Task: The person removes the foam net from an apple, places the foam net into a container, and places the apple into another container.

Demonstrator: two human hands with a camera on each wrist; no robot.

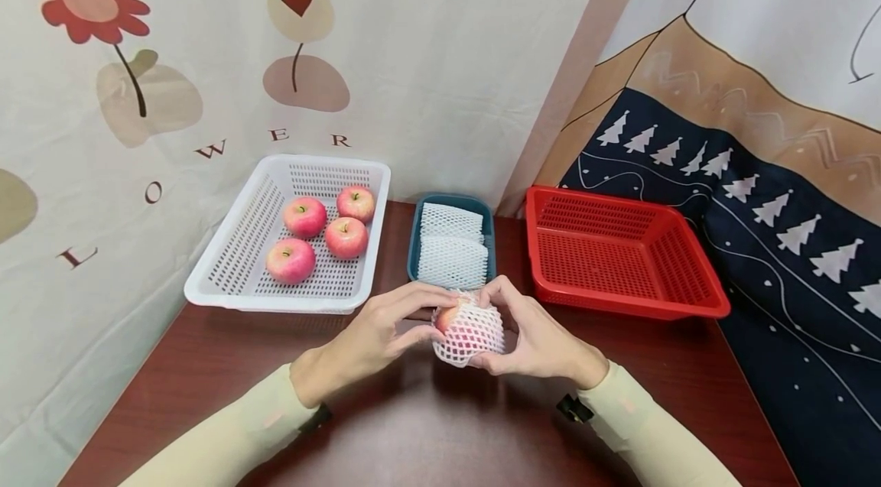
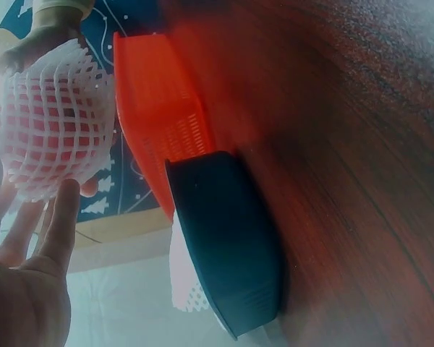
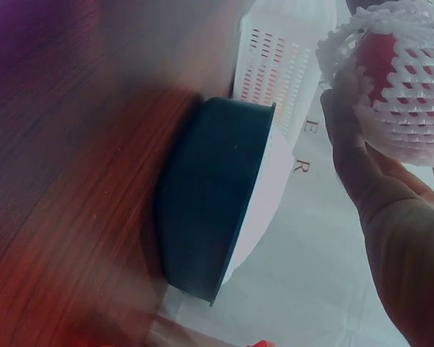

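Above the table's near middle, both hands hold an apple (image 1: 447, 318) partly covered by a white foam net sleeve (image 1: 478, 334). My left hand (image 1: 375, 330) grips its left side, where red skin shows bare at the sleeve's opening. On the other side my right hand (image 1: 544, 338) pinches the netted part between thumb and fingers. The left wrist view shows the mesh (image 2: 54, 126) stretched over the fruit. In the right wrist view, a bare red patch of apple (image 3: 376, 65) shows at the sleeve's bunched edge.
A white basket (image 1: 206, 284) with several apples stands at the left. Just beyond the hands is a small dark teal basket (image 1: 414, 242) holding foam net sleeves (image 1: 452, 261). At the right sits a red basket (image 1: 619, 258). Printed curtains (image 1: 447, 74) hang behind the table (image 1: 427, 441).
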